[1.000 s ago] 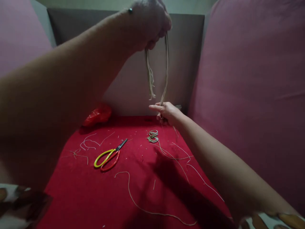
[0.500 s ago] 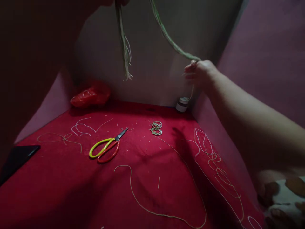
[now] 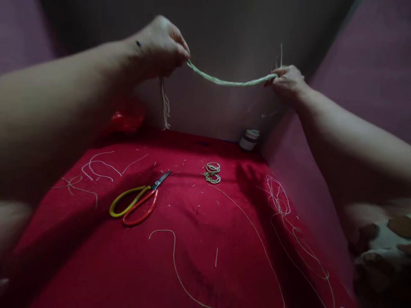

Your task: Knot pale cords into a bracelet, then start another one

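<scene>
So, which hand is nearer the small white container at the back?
Right. The right hand is just above and right of the container; the left hand is raised well to its left.

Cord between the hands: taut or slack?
Slack. The cord sags in a shallow curve between the left hand and the right hand; its frayed end hangs below the left.

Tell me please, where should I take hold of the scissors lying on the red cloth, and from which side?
Grip the scissors by the yellow and red handle loops, coming from above on the near left side. They lie flat on the red cloth, blades shut and pointing away to the far right, so the loops face you.
</scene>
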`<state>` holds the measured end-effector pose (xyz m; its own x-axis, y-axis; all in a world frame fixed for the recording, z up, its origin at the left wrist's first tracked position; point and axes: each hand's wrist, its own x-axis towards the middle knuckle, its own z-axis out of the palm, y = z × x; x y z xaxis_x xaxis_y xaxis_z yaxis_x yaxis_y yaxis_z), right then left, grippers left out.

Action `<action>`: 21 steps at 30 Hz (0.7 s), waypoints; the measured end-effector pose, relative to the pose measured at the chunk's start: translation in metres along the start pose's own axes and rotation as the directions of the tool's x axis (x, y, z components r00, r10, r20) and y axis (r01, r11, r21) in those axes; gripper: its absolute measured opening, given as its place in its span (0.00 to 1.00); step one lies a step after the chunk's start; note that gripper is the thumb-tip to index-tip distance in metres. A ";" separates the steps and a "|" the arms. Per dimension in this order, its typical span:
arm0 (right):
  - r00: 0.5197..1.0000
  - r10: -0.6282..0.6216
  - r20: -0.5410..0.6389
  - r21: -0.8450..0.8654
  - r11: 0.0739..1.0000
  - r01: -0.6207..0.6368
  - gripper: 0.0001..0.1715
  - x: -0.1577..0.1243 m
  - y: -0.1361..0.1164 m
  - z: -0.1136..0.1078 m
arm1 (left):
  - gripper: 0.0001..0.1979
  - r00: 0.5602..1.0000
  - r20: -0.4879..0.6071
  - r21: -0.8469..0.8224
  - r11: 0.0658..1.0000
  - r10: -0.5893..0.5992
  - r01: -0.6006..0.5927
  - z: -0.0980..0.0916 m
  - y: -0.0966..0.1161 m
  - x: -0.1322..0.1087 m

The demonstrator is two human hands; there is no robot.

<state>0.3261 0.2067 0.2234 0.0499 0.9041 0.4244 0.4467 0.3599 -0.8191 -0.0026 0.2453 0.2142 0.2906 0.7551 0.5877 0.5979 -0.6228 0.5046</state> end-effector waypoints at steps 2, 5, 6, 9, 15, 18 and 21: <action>0.994 -0.007 -0.108 -0.353 0.935 -0.031 0.15 -0.003 0.016 0.005 | 0.20 0.996 0.075 0.282 0.957 0.049 -0.069 0.016 -0.011 -0.002; 0.985 0.046 -0.164 -0.834 0.527 -0.163 0.11 -0.018 0.049 0.023 | 0.21 0.990 0.129 0.426 0.899 0.053 -0.104 0.042 -0.032 -0.008; 0.985 0.093 -0.147 -0.859 0.482 -0.174 0.12 -0.026 0.063 0.032 | 0.23 0.986 0.162 0.467 0.878 0.035 -0.108 0.052 -0.040 -0.013; 0.959 0.271 -0.083 -0.908 0.375 -0.185 0.18 -0.058 0.108 0.059 | 0.20 0.932 0.359 0.552 0.816 -0.046 -0.172 0.081 -0.063 -0.039; 0.873 0.488 -0.029 -0.935 0.295 -0.196 0.18 -0.105 0.159 0.096 | 0.12 0.799 0.587 0.597 0.734 -0.127 -0.322 0.115 -0.093 -0.084; 0.875 0.480 -0.058 -0.935 0.281 -0.217 0.19 -0.097 0.154 0.096 | 0.13 0.805 0.579 0.627 0.702 -0.132 -0.337 0.110 -0.092 -0.076; 0.884 0.457 -0.101 -0.926 0.281 -0.251 0.18 -0.077 0.139 0.086 | 0.15 0.845 0.525 0.656 0.682 -0.105 -0.323 0.100 -0.077 -0.052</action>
<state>0.3080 0.2066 0.0432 0.3384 0.9402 0.0393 0.9404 -0.3394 0.0210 0.0111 0.2746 0.0815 0.5749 0.8105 0.1120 0.8040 -0.5342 -0.2613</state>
